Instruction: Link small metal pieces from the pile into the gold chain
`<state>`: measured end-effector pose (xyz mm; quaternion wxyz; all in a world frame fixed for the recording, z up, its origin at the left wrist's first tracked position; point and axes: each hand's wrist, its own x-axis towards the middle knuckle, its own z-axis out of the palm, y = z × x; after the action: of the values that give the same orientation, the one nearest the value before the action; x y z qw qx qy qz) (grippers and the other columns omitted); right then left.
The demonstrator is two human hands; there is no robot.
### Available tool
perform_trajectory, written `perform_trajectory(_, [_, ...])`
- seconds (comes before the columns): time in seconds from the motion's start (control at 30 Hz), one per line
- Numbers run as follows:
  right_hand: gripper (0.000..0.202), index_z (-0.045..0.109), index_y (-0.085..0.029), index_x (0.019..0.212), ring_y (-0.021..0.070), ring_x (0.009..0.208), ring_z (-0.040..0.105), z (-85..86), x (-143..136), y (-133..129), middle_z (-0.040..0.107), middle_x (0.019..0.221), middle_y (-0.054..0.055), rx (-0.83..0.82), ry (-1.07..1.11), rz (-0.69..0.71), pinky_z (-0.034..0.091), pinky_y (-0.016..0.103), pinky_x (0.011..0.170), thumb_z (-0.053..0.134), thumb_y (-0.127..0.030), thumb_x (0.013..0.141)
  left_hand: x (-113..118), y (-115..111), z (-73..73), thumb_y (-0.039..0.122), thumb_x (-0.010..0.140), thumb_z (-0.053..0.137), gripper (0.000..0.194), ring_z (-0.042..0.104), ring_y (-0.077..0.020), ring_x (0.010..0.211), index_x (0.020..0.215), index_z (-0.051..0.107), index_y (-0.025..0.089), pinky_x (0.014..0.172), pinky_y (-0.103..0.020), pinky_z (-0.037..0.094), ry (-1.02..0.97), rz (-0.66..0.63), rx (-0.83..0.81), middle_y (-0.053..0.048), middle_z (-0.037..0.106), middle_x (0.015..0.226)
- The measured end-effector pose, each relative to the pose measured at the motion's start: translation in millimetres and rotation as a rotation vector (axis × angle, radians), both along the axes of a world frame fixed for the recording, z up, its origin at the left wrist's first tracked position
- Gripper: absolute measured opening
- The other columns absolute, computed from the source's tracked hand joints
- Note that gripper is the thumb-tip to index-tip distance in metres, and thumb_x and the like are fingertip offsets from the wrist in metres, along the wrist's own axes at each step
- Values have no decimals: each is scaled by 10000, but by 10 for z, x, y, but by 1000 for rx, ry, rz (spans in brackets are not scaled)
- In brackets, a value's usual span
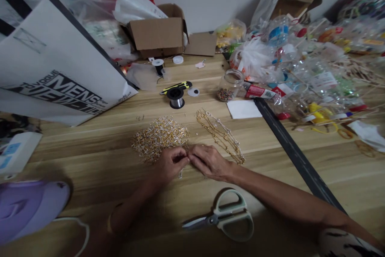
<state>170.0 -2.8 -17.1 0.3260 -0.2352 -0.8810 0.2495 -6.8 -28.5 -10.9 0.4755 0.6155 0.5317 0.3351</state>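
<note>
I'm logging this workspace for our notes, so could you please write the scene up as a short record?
left hand: fingertips against the other hand's; anything pinched is too small to tell
right hand: fingertips meeting the left's
beyond left hand: pile of small gold and silver pieces
beyond right hand: chains
nearest the person: scissors
farther back: wire spool, cutter knife, jar
</note>
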Motion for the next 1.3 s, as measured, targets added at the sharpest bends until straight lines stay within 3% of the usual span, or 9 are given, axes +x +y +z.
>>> perform_trajectory(0.3, [138, 483, -167, 873, 144, 657, 512, -40, -9, -3, 561, 742, 44, -14, -3, -29, 435, 262, 636, 366, -192, 941, 2, -18, 0, 201, 783, 520, 147, 492, -117, 608, 655, 570, 147, 586, -221, 375, 158, -37, 170, 9, 543, 625])
perform_trajectory(0.5, [112, 506, -157, 974, 145, 725, 545, -21, -25, -15, 594, 831, 64, -142, 65, -12, 456, 263, 666, 410, -170, 917, -41, 12, 14, 241, 790, 532, 171, 489, -117, 599, 658, 580, 144, 582, -224, 375, 108, -10, 117, 11, 538, 611])
perform_trajectory(0.63, [135, 516, -145, 1016, 123, 654, 520, -29, -22, -21, 574, 764, 32, -224, 90, -47, 435, 232, 609, 465, -182, 897, -58, 39, 69, 302, 794, 546, 217, 516, -121, 591, 660, 597, 140, 570, -220, 397, 4, 4, 2, 4, 553, 600])
perform_trajectory(0.9, [110, 568, -158, 956, 113, 657, 533, -56, -27, 11, 604, 778, 28, -302, 155, -79, 426, 222, 616, 483, -209, 910, -58, 61, 83, 325, 813, 526, 252, 581, -138, 617, 669, 615, 138, 605, -237, 452, -98, -20, -58, -20, 612, 620])
perform_trajectory(1.3, [76, 579, -155, 861, 99, 623, 475, -42, -29, 33, 523, 711, -6, -397, 183, -100, 381, 202, 570, 536, -216, 880, -60, -2, 16, 244, 864, 499, 200, 548, -122, 657, 714, 598, 155, 641, -231, 405, 104, -26, 185, 2, 586, 671])
